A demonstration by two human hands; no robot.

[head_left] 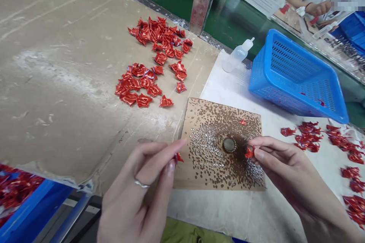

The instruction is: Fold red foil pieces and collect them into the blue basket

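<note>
Here's the long cardboard-covered workbench (57, 64), a white sheet (228, 216) lying along it, and a blue perforated plastic basket (296, 79) beyond! Crumpled red foil pieces (154, 64) sit heaped on the cardboard. Now to a brown speckled cardboard square (211, 167) with its round metal disc (229, 145): at the square's left edge, the left hand (134, 193) pinches a small red foil scrap (178, 157) tight between fingertips, while the right hand (285, 171), just beside the disc, pinches a second red foil scrap (249, 152)!

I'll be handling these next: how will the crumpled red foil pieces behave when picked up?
The crumpled red foil pieces probably weigh little. Sharp creases suggest they hold shape rather than flop, and their gloss may feel slippery.
</note>
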